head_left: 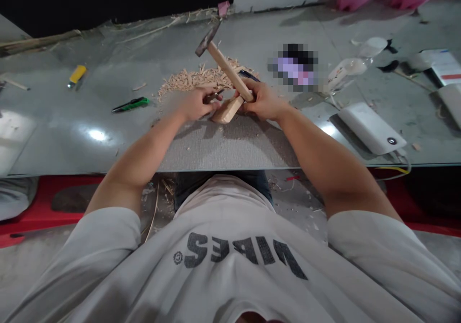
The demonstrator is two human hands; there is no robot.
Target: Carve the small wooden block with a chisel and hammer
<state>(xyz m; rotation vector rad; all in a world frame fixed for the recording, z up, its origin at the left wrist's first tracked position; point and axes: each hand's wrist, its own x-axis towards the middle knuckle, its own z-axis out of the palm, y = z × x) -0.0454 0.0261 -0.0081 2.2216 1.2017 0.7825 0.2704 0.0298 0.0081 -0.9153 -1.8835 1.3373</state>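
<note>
My right hand (pixel 264 100) is closed around the lower end of the wooden handle of a hammer (pixel 226 66). The hammer's dark metal head points up and away to the left. Just under the handle's end is a pale carved wood block (pixel 228 111), tilted and touching the fingers of my right hand; whether they grip it too I cannot tell. My left hand (pixel 200 103) is on the block's left side, fingers pinched on a thin dark piece whose kind I cannot make out. Wood shavings (pixel 194 78) are heaped behind both hands.
On the glass-topped table (pixel 46 136) lie a green cutter knife (pixel 131 104) and a yellow cutter (pixel 77 76) at left. To the right are a white power bank (pixel 372 127) with a cable, a clear plastic bottle (pixel 347 68) and a blurred-out item (pixel 295 67).
</note>
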